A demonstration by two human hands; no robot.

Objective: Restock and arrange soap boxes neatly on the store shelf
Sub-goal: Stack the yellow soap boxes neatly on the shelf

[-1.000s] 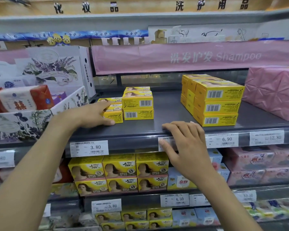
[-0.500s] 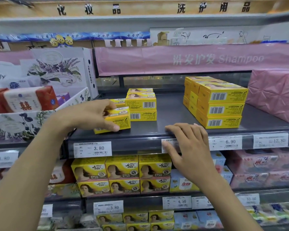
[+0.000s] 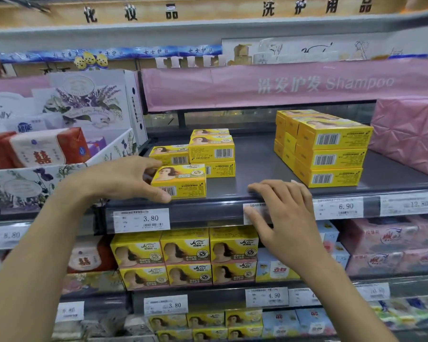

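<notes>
Forward comes the box (image 3: 181, 180)! A second ago it sat back against the left pile. Now it is out at the near edge of the shelf (image 3: 257, 159), just above the 3.80 tag (image 3: 141, 219), with its printed top turned into view. The right hand (image 3: 282, 213) has not budged.

The left hand (image 3: 124, 178) is grasping the box by its left end, thumb along the near face and fingers over the far side. That end-on hold looks chosen to leave the front free, so the box can be squared to the shelf lip. Whether it sits flat or is still slightly raised, I can't tell.

The right hand lies flat over the lip, fingers on top and thumb on the price rail, holding nothing. I'd say it is there as a brace while the other arm reaches.

As for the box itself, it is a yellow carton with a portrait and a round seal on top and a barcode on the near side. Its corners are crisp, with no dents showing.

Just behind it sits a single box (image 3: 169, 154), and to the right of that a low stack (image 3: 211, 154). Well apart on the right stands a tall stack (image 3: 329, 149). Lining up this near row looks like the step in hand.
</notes>
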